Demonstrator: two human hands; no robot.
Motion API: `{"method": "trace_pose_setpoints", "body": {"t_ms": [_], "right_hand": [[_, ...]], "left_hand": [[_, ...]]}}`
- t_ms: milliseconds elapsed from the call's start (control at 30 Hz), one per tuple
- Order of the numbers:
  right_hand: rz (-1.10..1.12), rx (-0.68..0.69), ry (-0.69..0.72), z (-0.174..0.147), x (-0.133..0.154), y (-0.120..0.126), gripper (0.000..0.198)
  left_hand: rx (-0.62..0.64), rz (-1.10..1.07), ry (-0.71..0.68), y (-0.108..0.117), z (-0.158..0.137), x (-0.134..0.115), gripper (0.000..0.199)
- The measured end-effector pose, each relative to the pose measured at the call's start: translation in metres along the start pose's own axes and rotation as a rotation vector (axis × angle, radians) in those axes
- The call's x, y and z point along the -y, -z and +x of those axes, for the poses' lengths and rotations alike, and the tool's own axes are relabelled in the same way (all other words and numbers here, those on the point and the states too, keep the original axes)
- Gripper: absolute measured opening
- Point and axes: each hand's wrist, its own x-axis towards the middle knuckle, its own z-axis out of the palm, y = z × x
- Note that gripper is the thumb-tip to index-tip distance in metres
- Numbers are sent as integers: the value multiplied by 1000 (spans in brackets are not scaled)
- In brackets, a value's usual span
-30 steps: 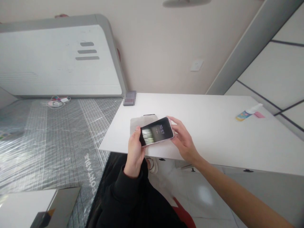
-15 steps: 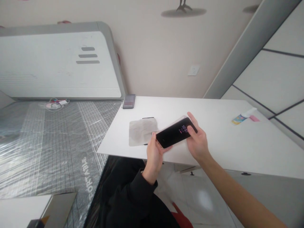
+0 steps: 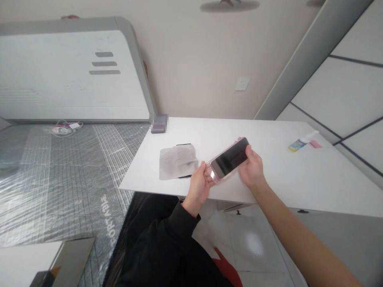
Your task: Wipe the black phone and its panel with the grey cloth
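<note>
A smartphone (image 3: 231, 158) with a dark screen is held above the white table, tilted with its far end up to the right. A clear phone case (image 3: 213, 176) lies under and around it and shows beyond its near left end. My left hand (image 3: 200, 184) is closed on that end of the case, thumb on top. My right hand (image 3: 253, 166) grips the far right end of the phone, thumb at its edge and fingers partly hidden behind. Left of my left hand, a grey cloth (image 3: 177, 160) lies over a dark flat object (image 3: 187, 176), mostly covered.
The white table (image 3: 278, 175) bears a blurred small box (image 3: 159, 124) at the back left. Toward the right lie a colourful tube (image 3: 297, 145) and a pink piece (image 3: 316, 144). A plastic-wrapped mattress (image 3: 80, 171) adjoins the table's left side.
The phone has shifted up and right relative to the clear case, baring the case's left end. The screen's lit clock has gone dark. The whole view has shifted slightly.
</note>
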Motion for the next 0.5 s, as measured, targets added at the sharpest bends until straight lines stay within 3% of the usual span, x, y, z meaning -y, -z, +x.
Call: {"method": "trace_pose_setpoints", "body": {"t_ms": [167, 367, 433, 500], "right_hand": [[61, -185, 177, 25, 7, -1, 41], [-21, -223, 444, 41, 38, -5, 29], [21, -222, 449, 47, 43, -6, 23], [106, -188, 346, 51, 46, -6, 22]], "left_hand": [[34, 102, -68, -10, 10, 11, 32], [82, 268, -263, -29, 11, 37, 32], [137, 438, -411, -30, 4, 38, 46], [215, 616, -553, -26, -3, 27, 50]]}}
